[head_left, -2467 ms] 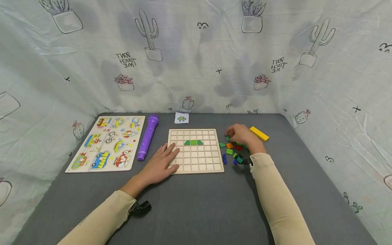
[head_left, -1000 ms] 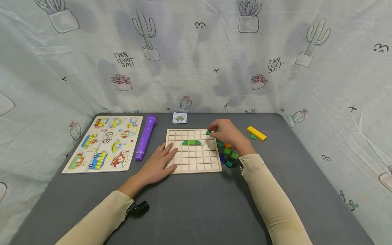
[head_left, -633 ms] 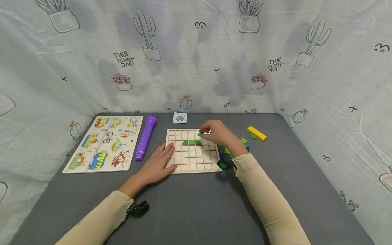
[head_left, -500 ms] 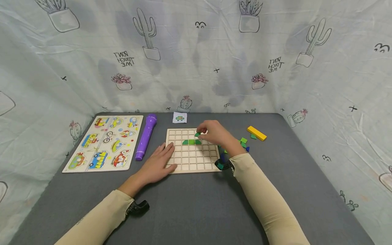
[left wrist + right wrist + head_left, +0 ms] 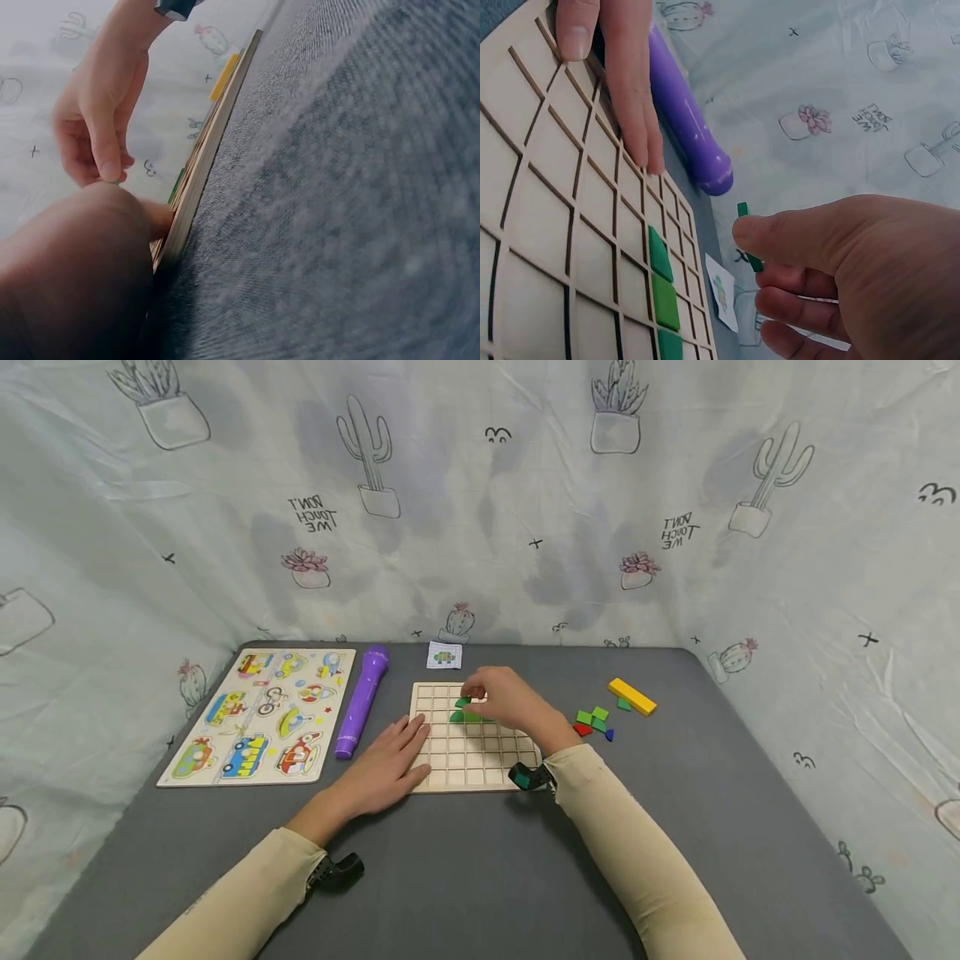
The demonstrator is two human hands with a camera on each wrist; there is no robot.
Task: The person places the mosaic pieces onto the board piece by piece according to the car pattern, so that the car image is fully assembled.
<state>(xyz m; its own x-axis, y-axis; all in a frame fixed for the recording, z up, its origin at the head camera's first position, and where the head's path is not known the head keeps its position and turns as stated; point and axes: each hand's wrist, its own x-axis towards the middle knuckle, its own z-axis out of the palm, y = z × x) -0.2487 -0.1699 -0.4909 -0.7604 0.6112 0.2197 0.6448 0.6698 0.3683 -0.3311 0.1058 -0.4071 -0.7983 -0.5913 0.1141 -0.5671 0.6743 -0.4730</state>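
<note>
A wooden grid board (image 5: 480, 768) lies on the grey table, a row of green tiles (image 5: 665, 301) set in its upper cells. My right hand (image 5: 504, 697) pinches a small dark green tile (image 5: 750, 238) between thumb and finger, just above that row. In the right wrist view the tile is seen edge-on and apart from the board. My left hand (image 5: 381, 764) rests with straight fingers on the board's left edge. The left wrist view shows my right hand (image 5: 97, 112) beyond the left one.
Loose tiles (image 5: 592, 718) in green, red and blue lie right of the board, beside a yellow bar (image 5: 632, 697). A purple microphone-shaped object (image 5: 362, 703) and a picture puzzle board (image 5: 258, 718) lie left. A small pattern card (image 5: 445, 656) lies behind the grid board.
From the loose tiles, my right hand has picked up a dark green tile and carried it left over the board's upper cells. My left hand has stayed on the board's edge.
</note>
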